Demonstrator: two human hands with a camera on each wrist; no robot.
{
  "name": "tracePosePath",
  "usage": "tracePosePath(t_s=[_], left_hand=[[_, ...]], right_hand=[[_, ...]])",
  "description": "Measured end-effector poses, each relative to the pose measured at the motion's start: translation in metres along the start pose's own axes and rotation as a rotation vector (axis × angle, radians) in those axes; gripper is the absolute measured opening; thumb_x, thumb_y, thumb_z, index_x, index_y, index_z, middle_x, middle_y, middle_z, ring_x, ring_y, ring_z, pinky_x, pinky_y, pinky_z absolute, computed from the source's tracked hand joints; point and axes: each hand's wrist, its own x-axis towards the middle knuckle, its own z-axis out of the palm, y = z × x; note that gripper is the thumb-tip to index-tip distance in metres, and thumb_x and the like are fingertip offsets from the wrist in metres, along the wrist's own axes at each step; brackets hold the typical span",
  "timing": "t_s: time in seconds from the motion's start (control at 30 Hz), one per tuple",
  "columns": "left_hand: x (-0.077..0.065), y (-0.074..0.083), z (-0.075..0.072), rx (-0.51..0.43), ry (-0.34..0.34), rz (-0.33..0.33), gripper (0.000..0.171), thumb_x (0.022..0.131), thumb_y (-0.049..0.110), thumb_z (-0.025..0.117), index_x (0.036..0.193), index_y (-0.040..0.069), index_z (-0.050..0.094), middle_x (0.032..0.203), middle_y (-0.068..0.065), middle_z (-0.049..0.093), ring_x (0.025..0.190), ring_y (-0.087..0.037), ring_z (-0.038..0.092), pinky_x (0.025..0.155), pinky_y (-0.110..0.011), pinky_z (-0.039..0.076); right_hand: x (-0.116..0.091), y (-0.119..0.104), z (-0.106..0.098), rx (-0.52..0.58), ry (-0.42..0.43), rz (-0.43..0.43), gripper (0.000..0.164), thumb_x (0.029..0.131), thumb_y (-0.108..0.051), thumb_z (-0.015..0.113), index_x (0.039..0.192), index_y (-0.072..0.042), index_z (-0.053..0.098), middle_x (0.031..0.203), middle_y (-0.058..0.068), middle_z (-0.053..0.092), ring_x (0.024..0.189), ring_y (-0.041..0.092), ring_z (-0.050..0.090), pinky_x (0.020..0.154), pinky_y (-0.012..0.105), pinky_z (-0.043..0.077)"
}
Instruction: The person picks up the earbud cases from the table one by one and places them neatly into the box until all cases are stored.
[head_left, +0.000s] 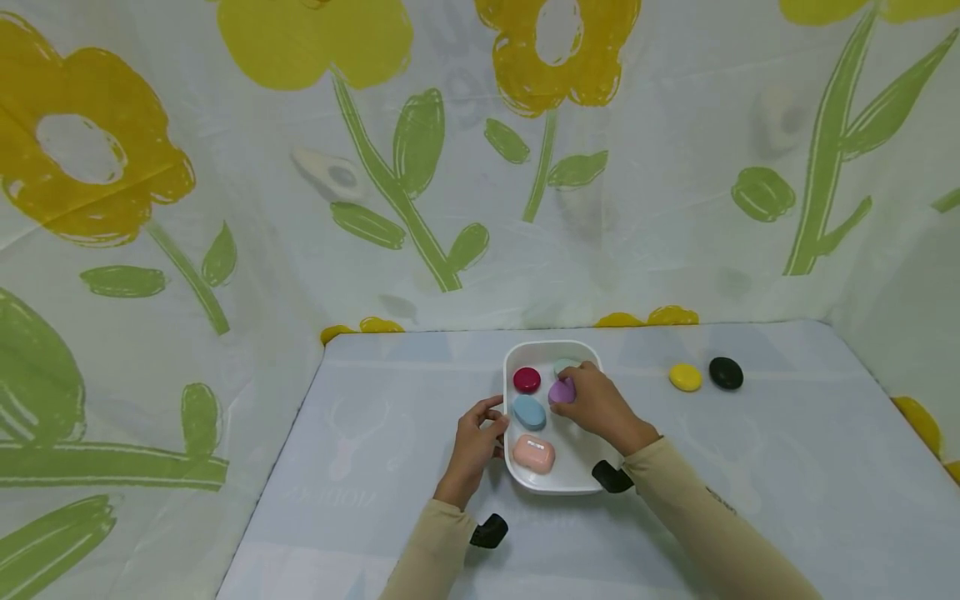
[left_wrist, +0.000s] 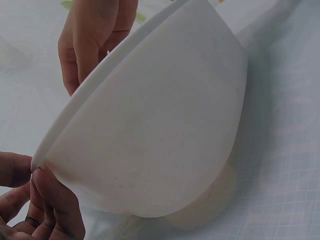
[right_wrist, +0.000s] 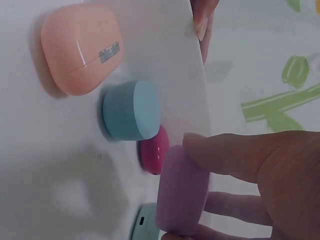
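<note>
My right hand (head_left: 596,404) pinches a purple earbud case (right_wrist: 182,192) between thumb and fingers, over the upper right part of a white plastic bin (head_left: 573,467). My left hand (head_left: 472,442) grips the bin's left rim, thumb and fingertip meeting on the edge in the left wrist view. Inside the bin, a glossy pink earbud case (right_wrist: 82,47) with a metal hinge lies nearest the front. A blue rounded case (right_wrist: 131,111) and a crimson case (right_wrist: 154,150) follow along the left side. A mint case (right_wrist: 146,222) with a small port shows beyond the purple one, partly covered by the right hand.
To the right of the bin, a yellow rounded case (head_left: 686,377) and a black one (head_left: 726,373) lie on the pale table cover (head_left: 360,492). A flower-printed curtain (head_left: 660,183) hangs behind the table. Black wrist cameras protrude below both sleeves.
</note>
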Motion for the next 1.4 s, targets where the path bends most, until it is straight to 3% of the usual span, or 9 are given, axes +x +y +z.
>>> tracePosePath(t_s=[0.33,0.63,1.0,1.4], left_hand=[[0.0,0.001,0.001,-0.004,-0.001,-0.005,0.042,0.105,0.005,0.061,0.146,-0.001,0.058,0.107,-0.008,0.056,0.066,-0.014,0.055,0.053,-0.023,0.051],[0.0,-0.001,0.003,-0.002,-0.002,-0.008,0.043,0.105,0.007,0.062,0.147,-0.002,0.057,0.11,-0.008,0.056,0.069,-0.015,0.054,0.054,-0.023,0.052],[0.0,0.0,0.002,0.009,0.005,0.005,0.043,0.105,0.005,0.062,0.147,-0.002,0.057,0.11,-0.009,0.057,0.072,-0.015,0.056,0.054,-0.022,0.052],[0.001,-0.002,0.003,0.013,0.006,0.003,0.043,0.105,0.006,0.062,0.147,-0.001,0.058,0.108,-0.008,0.057,0.068,-0.014,0.056,0.053,-0.022,0.052]], right_hand=[[0.001,0.002,-0.002,0.002,-0.007,0.018,0.052,0.091,-0.015,0.084,0.135,0.005,0.066,0.113,0.021,0.061,0.093,0.03,0.061,0.09,0.045,0.06],[-0.021,0.02,-0.024,0.077,0.086,0.005,0.047,0.097,-0.011,0.078,0.138,0.005,0.063,0.13,0.027,0.06,0.113,0.043,0.066,0.096,0.053,0.06],[-0.053,0.073,-0.053,0.136,0.29,0.018,0.043,0.098,-0.004,0.073,0.136,0.011,0.06,0.132,0.033,0.057,0.119,0.049,0.06,0.097,0.058,0.058],[-0.057,0.132,-0.058,0.096,0.418,0.032,0.045,0.095,0.003,0.073,0.135,0.018,0.058,0.131,0.039,0.052,0.116,0.056,0.057,0.094,0.065,0.055]])
